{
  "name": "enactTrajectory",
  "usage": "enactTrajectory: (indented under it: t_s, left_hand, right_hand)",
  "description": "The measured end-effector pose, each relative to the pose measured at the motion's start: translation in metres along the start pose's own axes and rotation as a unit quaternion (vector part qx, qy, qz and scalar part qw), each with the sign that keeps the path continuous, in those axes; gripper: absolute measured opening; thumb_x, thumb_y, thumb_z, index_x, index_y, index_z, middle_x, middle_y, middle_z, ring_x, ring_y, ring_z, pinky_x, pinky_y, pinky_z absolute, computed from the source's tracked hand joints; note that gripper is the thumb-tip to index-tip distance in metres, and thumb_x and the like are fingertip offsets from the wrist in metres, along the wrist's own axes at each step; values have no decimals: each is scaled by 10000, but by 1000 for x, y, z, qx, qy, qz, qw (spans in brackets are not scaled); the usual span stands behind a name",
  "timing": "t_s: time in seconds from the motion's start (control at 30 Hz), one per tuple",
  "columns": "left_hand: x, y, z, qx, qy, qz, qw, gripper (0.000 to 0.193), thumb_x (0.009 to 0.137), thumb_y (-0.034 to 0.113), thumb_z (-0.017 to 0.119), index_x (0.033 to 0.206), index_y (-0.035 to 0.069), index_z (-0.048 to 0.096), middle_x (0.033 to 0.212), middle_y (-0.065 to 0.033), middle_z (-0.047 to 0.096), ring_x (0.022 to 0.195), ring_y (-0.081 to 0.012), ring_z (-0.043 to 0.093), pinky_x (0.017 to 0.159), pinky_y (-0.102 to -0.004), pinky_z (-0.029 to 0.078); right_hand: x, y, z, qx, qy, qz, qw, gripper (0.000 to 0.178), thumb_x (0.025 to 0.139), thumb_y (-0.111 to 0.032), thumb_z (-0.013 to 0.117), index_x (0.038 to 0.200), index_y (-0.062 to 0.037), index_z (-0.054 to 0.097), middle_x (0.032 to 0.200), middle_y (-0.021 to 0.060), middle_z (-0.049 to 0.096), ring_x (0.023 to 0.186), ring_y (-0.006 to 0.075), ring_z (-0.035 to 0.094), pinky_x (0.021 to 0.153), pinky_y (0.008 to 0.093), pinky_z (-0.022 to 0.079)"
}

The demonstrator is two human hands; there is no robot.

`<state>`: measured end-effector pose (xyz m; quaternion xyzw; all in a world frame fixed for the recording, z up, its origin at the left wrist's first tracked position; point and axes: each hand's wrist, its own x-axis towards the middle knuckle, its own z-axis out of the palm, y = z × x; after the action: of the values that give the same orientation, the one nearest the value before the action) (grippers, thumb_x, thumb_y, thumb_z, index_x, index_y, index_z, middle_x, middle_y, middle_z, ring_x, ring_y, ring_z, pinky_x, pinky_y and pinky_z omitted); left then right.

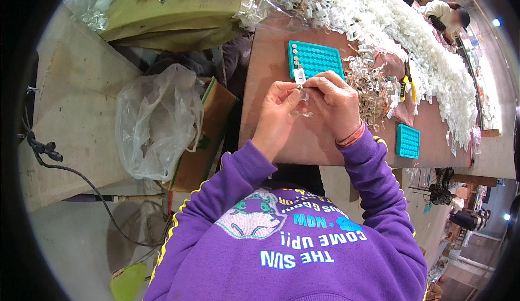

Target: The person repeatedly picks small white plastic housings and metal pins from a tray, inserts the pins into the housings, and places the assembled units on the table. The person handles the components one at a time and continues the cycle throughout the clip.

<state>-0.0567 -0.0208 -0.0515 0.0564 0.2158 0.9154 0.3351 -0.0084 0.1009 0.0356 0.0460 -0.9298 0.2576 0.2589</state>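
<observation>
My left hand (276, 114) and my right hand (335, 101) meet over the near edge of the brown table, fingertips pinched together. Between them is a small piece with a white tag (299, 75) sticking up on its far side. A bit of clear plastic (305, 107) hangs below the fingers; its exact kind is hard to make out. Just beyond my hands lies a teal tray (319, 61) with rows of small pockets. Several round, pale pieces (295, 52) sit along its left column. A heap of tangled, tagged small pieces (364, 79) lies right of my right hand.
A long mound of white tags (390, 24) covers the table's far side. Yellow-and-black pliers (405, 87) rest by a pinkish cloth (405, 111). A smaller teal tray (407, 141) lies at right. Left stands a clear plastic bag (157, 117). Another person (441, 16) is at far right.
</observation>
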Motion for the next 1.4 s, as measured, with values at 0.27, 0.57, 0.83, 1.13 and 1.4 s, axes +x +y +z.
enactTrajectory:
  t_s: [0.27,0.57,0.83,1.13,1.4]
  left_hand:
    - [-2,2,3,15,-9,-8,1000,93,935,63,614,1022,59,582,927,-58,652,783,-133,631,721,-263,528]
    - [-1,2,-1,23,-28,-14,999,95,938,83,616,1018,41,584,925,-76,664,790,-147,638,719,-270,524]
    - [0,2,-1,-20,25,7,999,131,968,133,582,1053,43,539,967,-102,657,807,-156,643,684,-263,516]
    - [-2,5,1,-21,45,0,999,130,978,147,565,1078,70,533,973,-97,657,807,-152,641,646,-251,482]
    - [-1,4,1,-18,37,-4,999,130,961,128,589,1066,62,548,959,-88,661,796,-158,652,659,-260,509]
  right_hand:
    - [-3,-3,-15,22,-43,15,999,158,760,-22,697,913,-61,693,843,81,658,724,240,669,631,309,543]
    - [3,-3,-14,51,-47,42,997,171,749,-27,703,916,-60,696,793,73,654,693,236,665,597,308,525]
    - [-4,8,4,16,64,-68,995,298,772,-49,692,1069,-83,680,923,98,687,770,267,672,691,359,535]
    - [13,56,36,-102,-39,4,994,79,816,-132,667,884,-97,689,843,92,622,813,298,625,713,400,507]
    - [22,38,20,-6,-16,72,997,101,786,-122,714,869,-73,685,812,70,641,710,247,640,638,346,512]
